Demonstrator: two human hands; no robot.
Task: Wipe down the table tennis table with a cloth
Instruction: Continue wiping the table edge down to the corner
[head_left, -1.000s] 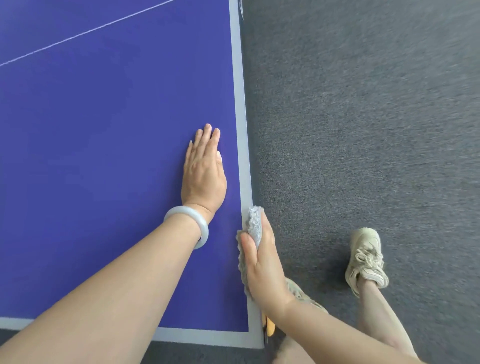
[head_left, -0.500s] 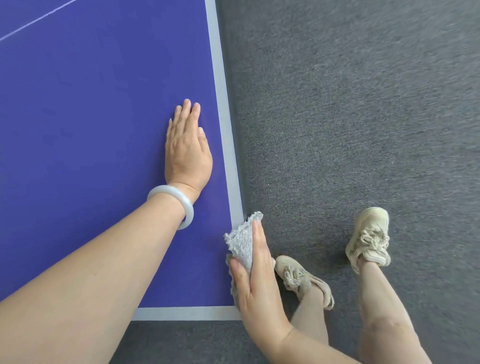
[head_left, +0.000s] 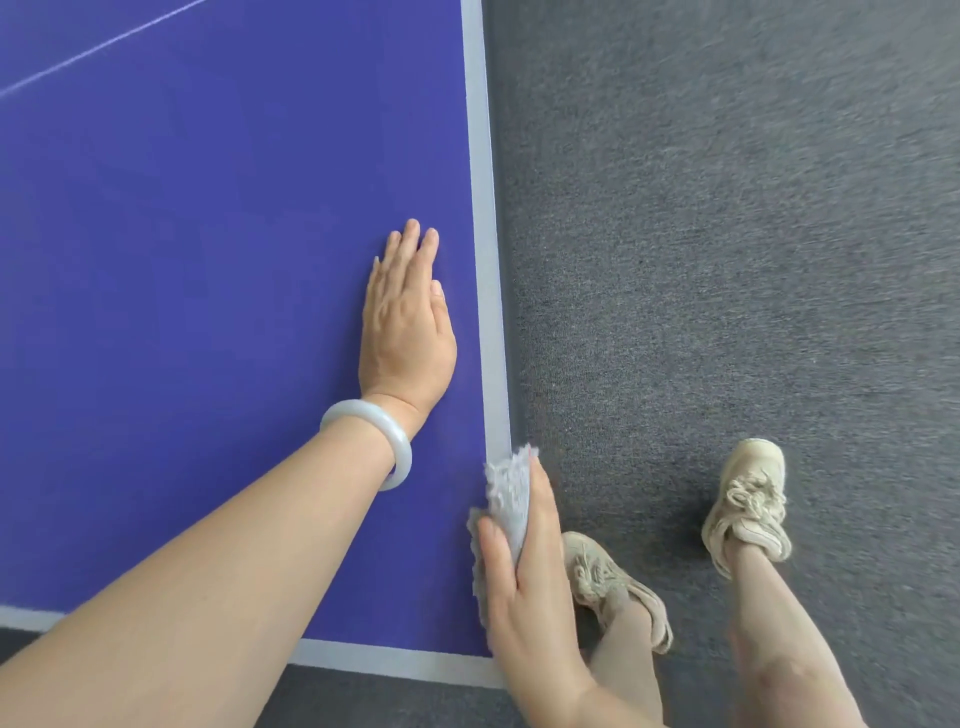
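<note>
Grey carpet (head_left: 727, 208) is seen beside the blue table (head_left: 182, 260). Near its corner the cloth (head_left: 506, 493) is folded over the side edge and pinched between the thumb and straight fingers of the right hand (head_left: 524, 587). The left hand (head_left: 405, 322) is laid flat on top, fingers together. Edge wiping seems underway; the share already wiped cannot be judged.

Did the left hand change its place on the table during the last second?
No. The left hand rests flat beside the white side line of the table, at the same gap from it and from the near end line as before.
</note>
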